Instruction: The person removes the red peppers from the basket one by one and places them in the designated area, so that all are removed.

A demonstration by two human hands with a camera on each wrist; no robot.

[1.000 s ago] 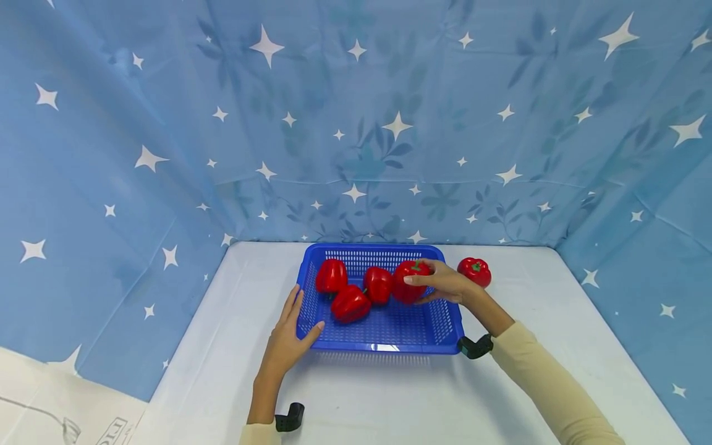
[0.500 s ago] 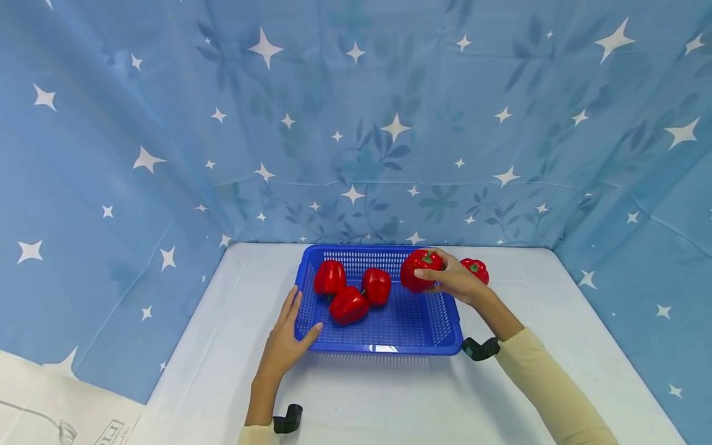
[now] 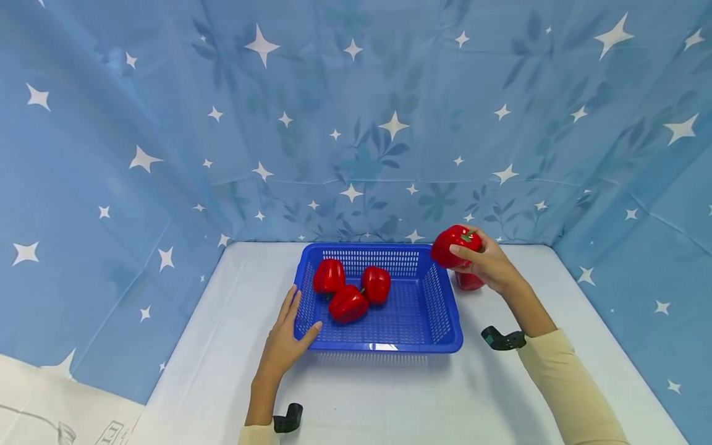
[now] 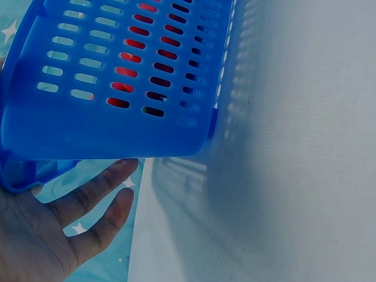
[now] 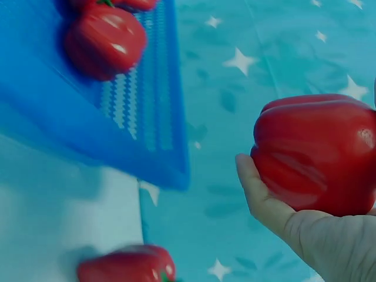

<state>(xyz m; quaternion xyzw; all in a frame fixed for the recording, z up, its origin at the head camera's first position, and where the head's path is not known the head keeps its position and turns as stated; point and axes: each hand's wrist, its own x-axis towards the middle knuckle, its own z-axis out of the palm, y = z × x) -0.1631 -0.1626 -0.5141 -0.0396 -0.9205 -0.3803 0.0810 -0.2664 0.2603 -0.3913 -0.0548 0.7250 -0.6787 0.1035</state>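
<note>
The right hand (image 3: 494, 264) is gripping a glossy, blocky red pepper (image 3: 452, 246) by the far right corner of a rectangular blue plastic basket (image 3: 423, 348); the left hand (image 3: 282, 345), fingers spread, is touching the basket's left side. Three matching peppers (image 3: 348, 305) are lying inside.

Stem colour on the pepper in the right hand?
Green stem on the held pepper; head view shows it best.

The right hand (image 3: 491, 262) has lifted a pepper (image 3: 447, 248) out of the basket (image 3: 345, 346).
</note>
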